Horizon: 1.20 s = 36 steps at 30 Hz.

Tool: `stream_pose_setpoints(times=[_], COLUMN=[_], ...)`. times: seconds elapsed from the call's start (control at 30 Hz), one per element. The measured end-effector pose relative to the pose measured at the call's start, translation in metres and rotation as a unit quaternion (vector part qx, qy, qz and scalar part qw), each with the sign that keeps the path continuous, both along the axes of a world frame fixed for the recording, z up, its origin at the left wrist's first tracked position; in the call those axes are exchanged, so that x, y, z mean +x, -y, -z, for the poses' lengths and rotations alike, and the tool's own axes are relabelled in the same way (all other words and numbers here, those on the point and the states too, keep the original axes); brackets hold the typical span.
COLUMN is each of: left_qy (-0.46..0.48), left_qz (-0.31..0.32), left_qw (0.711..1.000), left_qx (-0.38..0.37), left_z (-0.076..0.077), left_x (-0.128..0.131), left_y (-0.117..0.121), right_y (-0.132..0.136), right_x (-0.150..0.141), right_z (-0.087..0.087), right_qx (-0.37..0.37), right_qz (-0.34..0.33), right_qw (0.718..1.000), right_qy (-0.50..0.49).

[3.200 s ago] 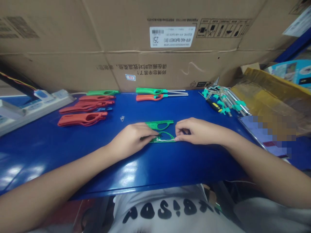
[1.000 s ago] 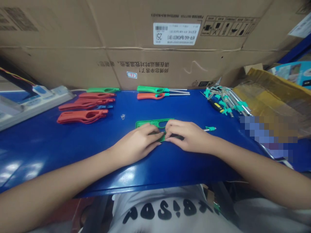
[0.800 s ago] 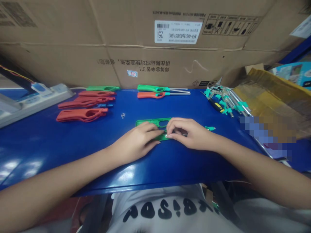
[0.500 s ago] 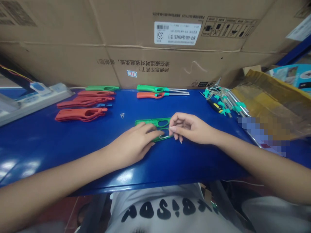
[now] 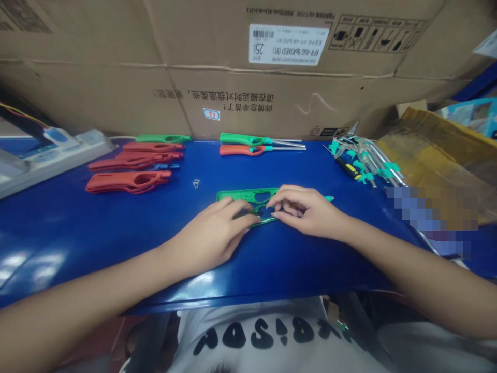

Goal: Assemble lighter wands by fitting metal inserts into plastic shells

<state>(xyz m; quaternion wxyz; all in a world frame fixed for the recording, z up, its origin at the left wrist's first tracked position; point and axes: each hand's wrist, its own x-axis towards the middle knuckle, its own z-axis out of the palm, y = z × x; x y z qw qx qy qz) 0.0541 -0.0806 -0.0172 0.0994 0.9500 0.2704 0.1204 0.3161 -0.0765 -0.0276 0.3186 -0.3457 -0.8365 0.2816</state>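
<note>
Two green lighter shell halves lie on the table in front of me. My left hand (image 5: 223, 228) grips the nearer green lighter shell half (image 5: 257, 210) at its left end and hides much of it. A thin pale wire (image 5: 267, 220) shows along its lower edge. My right hand (image 5: 310, 210) hovers over its right end with curled, pinching fingers; what they hold is hidden. Behind both hands lies the other green shell half (image 5: 238, 194), with an oval trigger opening. A small teal tip (image 5: 330, 198) sticks out beyond my right knuckles.
Red lighter shells (image 5: 128, 181) are stacked at the left near a white power strip (image 5: 58, 160). Small screws (image 5: 196, 183) lie behind my left hand. Two assembled lighters (image 5: 262, 145) rest by the cardboard box (image 5: 128, 93). Metal lighter tubes (image 5: 373, 160) and a screwdriver (image 5: 348, 168) lie right.
My right hand's fingers have lowered and drawn together over the nearer shell half. The teal tip now shows behind that hand. My left hand has stayed on the shell half.
</note>
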Motion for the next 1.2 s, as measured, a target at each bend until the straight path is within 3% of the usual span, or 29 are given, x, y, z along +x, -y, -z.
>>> stream_pose_setpoints(times=[0.47,0.83,1.2], left_qy=[-0.028,-0.039,-0.066], left_qz=[0.005,0.015,0.028], left_qw=[0.998,0.994,0.987], left_qx=[0.056,0.101,0.141], left_z=[-0.0008,-0.0016,-0.0002], left_x=[0.0004,-0.0010,-0.0018], left_y=[0.0032,0.0034,0.0045], right_y=[0.0007,0.0028,0.0034], right_x=[0.0013,0.0024,0.0011], right_z=[-0.0054,-0.0061,-0.0079], right_qx=[0.004,0.064,0.055], right_qz=[-0.014,-0.044,-0.045], right_qw=[0.998,0.993,0.993], right_qy=[0.063,0.088,0.093])
